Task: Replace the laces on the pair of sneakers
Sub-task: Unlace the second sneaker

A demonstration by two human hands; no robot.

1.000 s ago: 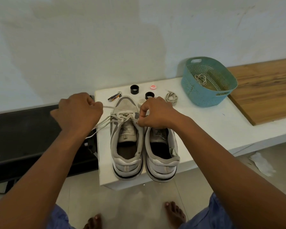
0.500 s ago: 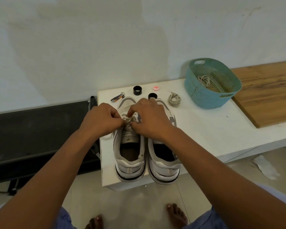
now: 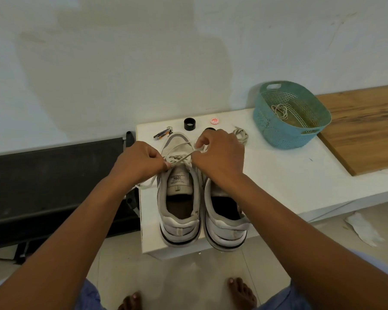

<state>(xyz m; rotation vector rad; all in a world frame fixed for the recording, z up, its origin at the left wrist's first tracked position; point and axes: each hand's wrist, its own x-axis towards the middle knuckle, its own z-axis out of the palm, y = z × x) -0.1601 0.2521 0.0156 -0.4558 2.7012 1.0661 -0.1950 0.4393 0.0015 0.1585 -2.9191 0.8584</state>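
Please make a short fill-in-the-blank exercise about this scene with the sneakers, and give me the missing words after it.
1. Both hands, the left hand and the right hand, pinch the ____ of the left sneaker.
2. The basket has the colour ____.
3. Inside the basket lies a bundled ____.
4. The nail clipper lies on the table, ____ the sneakers.

Missing words: lace; teal; lace; behind

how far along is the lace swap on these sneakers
The left sneaker looks laced up to its top eyelets. In hand: the left hand and right hand each pinch its lace, apparently tying it. The right sneaker shows no lace; a coiled lace waits nearby.
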